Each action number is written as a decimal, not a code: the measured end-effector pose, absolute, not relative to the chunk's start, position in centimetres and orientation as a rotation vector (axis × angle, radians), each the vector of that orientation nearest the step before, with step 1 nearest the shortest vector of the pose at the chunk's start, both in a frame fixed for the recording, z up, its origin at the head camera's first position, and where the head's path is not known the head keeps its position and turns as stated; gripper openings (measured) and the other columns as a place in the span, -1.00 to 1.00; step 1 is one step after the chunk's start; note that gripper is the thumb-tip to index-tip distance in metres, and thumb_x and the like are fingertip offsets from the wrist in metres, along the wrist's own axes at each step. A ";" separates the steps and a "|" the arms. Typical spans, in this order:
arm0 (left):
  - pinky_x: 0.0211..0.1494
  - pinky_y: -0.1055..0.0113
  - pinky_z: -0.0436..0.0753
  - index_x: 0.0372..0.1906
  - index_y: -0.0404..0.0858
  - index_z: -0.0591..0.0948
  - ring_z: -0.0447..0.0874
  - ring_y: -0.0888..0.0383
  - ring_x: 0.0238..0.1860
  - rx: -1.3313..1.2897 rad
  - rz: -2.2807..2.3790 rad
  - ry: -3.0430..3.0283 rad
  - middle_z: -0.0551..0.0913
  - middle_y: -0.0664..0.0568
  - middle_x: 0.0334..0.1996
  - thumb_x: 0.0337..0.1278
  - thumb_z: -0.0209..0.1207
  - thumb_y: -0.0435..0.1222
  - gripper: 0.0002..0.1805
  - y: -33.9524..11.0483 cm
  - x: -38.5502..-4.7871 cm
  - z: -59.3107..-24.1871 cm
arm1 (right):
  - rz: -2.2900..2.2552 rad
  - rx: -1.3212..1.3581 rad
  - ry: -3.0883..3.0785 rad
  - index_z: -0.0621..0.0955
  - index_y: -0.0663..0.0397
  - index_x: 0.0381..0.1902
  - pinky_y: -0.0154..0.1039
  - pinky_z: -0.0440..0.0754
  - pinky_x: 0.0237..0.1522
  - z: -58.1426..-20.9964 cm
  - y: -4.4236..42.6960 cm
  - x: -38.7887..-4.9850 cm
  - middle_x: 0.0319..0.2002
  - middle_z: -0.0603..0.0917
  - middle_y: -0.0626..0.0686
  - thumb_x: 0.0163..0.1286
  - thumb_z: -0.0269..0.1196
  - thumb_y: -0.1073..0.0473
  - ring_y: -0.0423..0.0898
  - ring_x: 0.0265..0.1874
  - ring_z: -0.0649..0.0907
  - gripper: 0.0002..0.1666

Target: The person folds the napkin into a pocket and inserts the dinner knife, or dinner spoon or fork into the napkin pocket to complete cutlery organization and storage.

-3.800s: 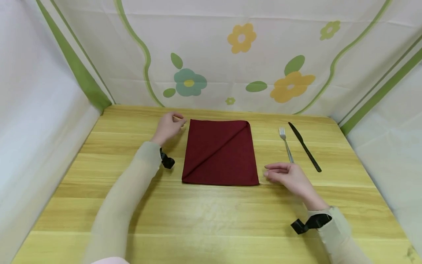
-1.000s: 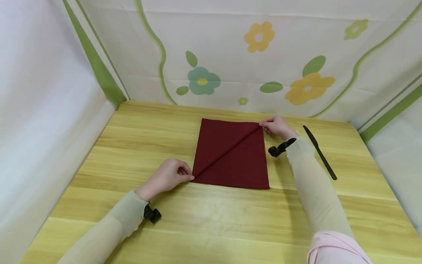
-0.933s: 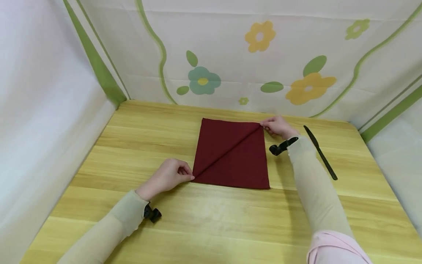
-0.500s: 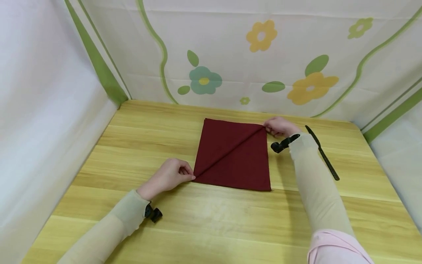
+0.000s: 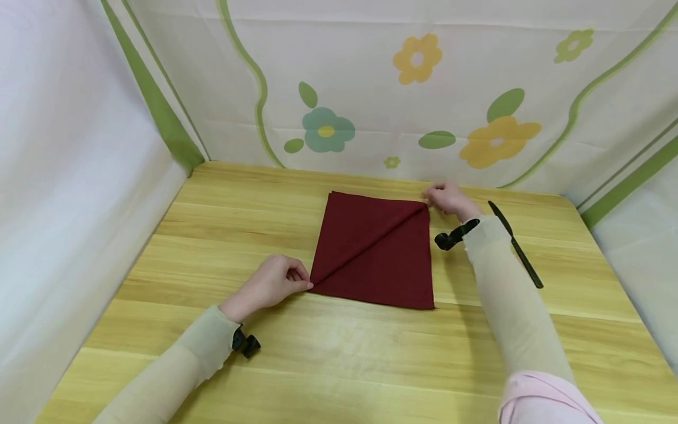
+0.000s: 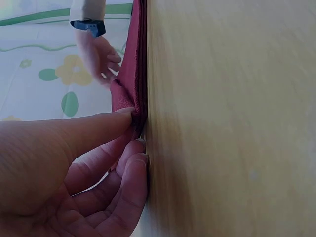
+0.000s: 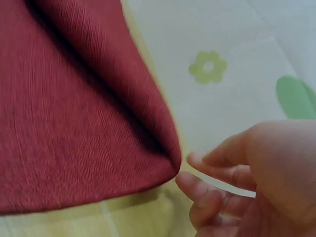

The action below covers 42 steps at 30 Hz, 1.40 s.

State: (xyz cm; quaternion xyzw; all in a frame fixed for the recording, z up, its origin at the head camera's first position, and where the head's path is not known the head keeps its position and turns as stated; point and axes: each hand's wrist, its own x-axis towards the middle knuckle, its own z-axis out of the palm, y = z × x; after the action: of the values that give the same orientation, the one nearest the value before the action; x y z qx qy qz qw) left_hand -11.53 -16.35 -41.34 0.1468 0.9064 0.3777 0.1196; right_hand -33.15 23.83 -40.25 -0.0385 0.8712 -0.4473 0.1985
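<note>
A dark red cloth napkin (image 5: pixel 392 259), folded into a square, lies on the wooden table with a rolled fold running diagonally across it. At its near left corner my left hand (image 5: pixel 272 280) pinches the cloth; in the left wrist view the thumb (image 6: pixel 98 129) presses on top of the layered corner. My right hand (image 5: pixel 449 199) is just beyond the far right corner. Seen from the right wrist, that hand (image 7: pixel 247 177) has thumb and forefinger apart beside the napkin's corner (image 7: pixel 165 165), with nothing between them.
A black knife (image 5: pixel 516 244) lies on the table (image 5: pixel 339 359) to the right, partly behind my right forearm. White cloth walls (image 5: pixel 371 88) with printed flowers stand at the back and sides.
My left hand went from the far left to the near left corner. My right hand reached the far right corner, pinched it, then let go. The fork became hidden behind my right arm.
</note>
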 end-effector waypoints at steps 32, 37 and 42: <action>0.49 -0.09 0.18 0.50 -0.32 0.35 0.19 -0.15 0.49 0.879 0.719 2.756 0.28 -0.16 0.49 0.24 0.37 0.06 -0.11 -15.4 -9.6 -39.9 | -0.963 -0.736 2.718 0.65 0.11 0.24 0.18 0.47 0.20 -40.0 20.9 -27.7 0.27 0.57 0.20 0.49 0.31 -0.03 0.19 0.27 0.50 -0.51; 0.57 -0.03 -0.09 0.58 -0.39 0.14 -0.06 -0.09 0.58 0.925 0.625 2.627 0.06 -0.18 0.59 0.32 0.25 0.15 0.01 -15.1 -8.7 -40.6 | -0.879 -1.104 2.502 0.58 0.11 0.34 0.19 0.24 0.41 -40.5 18.1 -23.7 0.43 0.43 0.16 0.54 0.25 0.04 0.19 0.47 0.29 -0.50; 0.57 -0.04 -0.09 0.58 -0.42 0.08 -0.13 -0.08 0.59 0.947 0.549 2.607 -0.05 -0.20 0.61 0.33 0.23 0.18 0.05 -15.2 -8.2 -41.1 | -0.646 -1.258 2.385 0.31 0.06 0.56 0.20 -0.08 0.50 -41.5 15.9 -20.2 0.58 0.15 0.11 0.61 0.10 -0.13 0.17 0.56 0.01 -0.29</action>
State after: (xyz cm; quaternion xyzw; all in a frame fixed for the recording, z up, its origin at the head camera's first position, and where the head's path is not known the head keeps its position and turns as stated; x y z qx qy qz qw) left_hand -8.21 -15.16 -41.08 0.3307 0.9107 0.1918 0.1563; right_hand -20.20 15.93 -41.47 -0.4461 0.8455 -0.2289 0.1835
